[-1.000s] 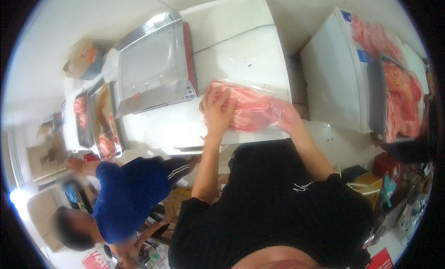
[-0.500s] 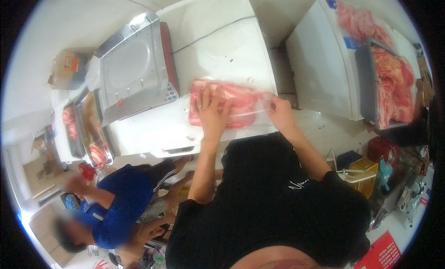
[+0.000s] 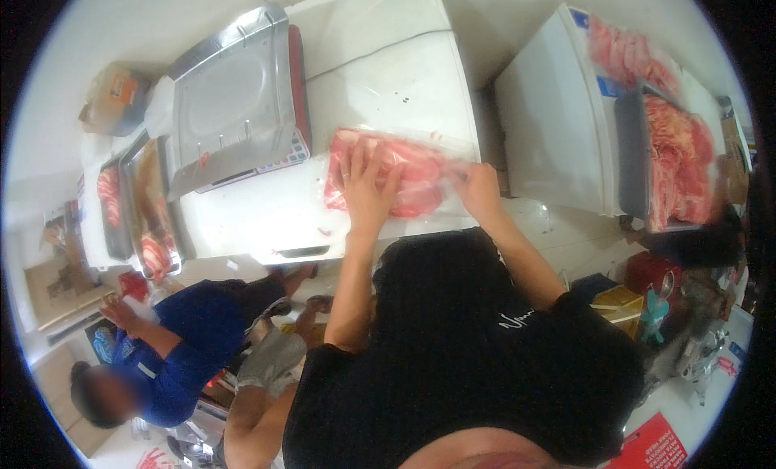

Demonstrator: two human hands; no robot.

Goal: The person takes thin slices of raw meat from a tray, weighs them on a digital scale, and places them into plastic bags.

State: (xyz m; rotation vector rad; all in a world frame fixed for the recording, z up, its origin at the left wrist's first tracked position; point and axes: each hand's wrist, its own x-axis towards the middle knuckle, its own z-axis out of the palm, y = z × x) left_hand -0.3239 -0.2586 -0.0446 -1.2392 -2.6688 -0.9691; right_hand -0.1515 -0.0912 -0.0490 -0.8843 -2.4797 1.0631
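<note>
A clear plastic bag of sliced red meat [image 3: 418,164] lies flat near the front edge of the white table [image 3: 388,73]. My left hand [image 3: 368,185] rests palm down on the meat in the bag, fingers spread. At the bag's right end, my right hand [image 3: 478,188] is closed on the gathered plastic; its fingertips are slightly blurred. Left of the bag is a red-edged scale [image 3: 300,89] with a keypad and a wide metal tray [image 3: 226,105] on top.
Two metal trays with meat, a near one [image 3: 178,255] and a far one [image 3: 119,241], stand at the table's left end. To the right, a dark tray [image 3: 632,158] of meat sits on a white cabinet [image 3: 550,113]. A person in blue [image 3: 194,315] is at lower left.
My right hand has drawn slightly left, its fingers curled more tightly on the plastic. My left hand stays spread on the bag. The person in blue has shifted, with a hand raised.
</note>
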